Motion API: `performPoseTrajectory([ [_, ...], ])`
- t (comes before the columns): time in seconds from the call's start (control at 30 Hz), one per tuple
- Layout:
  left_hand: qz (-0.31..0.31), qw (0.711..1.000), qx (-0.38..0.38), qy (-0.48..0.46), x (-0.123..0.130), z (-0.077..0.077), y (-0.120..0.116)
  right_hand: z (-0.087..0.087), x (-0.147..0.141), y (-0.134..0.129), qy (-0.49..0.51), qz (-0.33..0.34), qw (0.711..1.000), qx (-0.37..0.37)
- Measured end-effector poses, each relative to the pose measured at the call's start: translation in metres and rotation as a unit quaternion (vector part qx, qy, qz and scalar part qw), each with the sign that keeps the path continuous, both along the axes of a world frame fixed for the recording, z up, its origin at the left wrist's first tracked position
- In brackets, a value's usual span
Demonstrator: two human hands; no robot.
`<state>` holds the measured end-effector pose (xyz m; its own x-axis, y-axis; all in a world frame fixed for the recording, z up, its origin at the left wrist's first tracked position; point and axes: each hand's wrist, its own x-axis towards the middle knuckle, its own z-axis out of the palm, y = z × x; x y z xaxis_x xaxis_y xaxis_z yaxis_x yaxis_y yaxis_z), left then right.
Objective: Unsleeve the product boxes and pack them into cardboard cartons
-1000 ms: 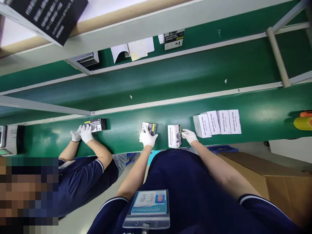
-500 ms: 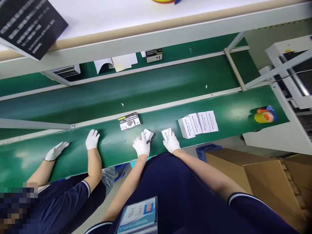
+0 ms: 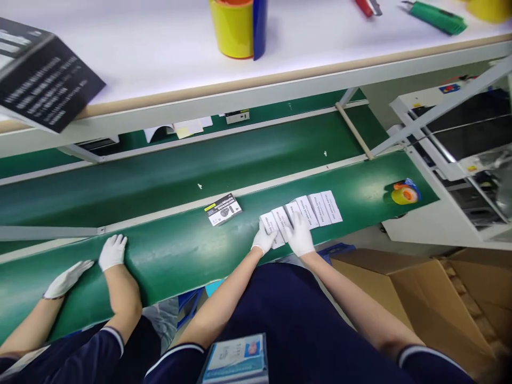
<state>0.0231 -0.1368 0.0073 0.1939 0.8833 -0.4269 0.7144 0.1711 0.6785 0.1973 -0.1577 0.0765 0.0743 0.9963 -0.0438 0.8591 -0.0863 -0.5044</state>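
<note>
Several small white boxes with dark print stand in a slanted row on the green bench, close together. My left hand, white-gloved, is closed around the near side of the box at the row's left end. Against the middle of the row, my right hand, also gloved, grips a box between thumb and fingers. Both hands partly hide the boxes they touch. A black, white and yellow printed box lies left of the row, apart from my hands.
A co-worker's gloved hands rest on the green bench at left. A tape roll sits at the right end. Overhead, a white shelf carries a yellow cup-like roll and a green cutter. Open cartons stand below right.
My hands have moved right, bringing their boxes against the row, which is longer now. The camera has shifted, showing more of the shelf. The co-worker's hands stay on the bench.
</note>
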Motion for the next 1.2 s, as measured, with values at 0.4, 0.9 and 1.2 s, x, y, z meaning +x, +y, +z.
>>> performPoseTrajectory([
  [0.4, 0.002, 0.974, 0.089, 0.208, -0.219, -0.004, 0.098, -0.036, 0.073, -0.118, 0.018, -0.154, 0.983, -0.094],
  [0.9, -0.124, 0.978, -0.168, 0.012, -0.236, 0.009, 0.098, -0.019, 0.071, -0.078, 0.124, -0.157, 0.966, -0.162],
  [1.2, -0.128, 0.942, -0.279, -0.135, -0.150, -0.019, 0.129, -0.028, 0.082, -0.085, 0.141, -0.169, 0.962, -0.161],
])
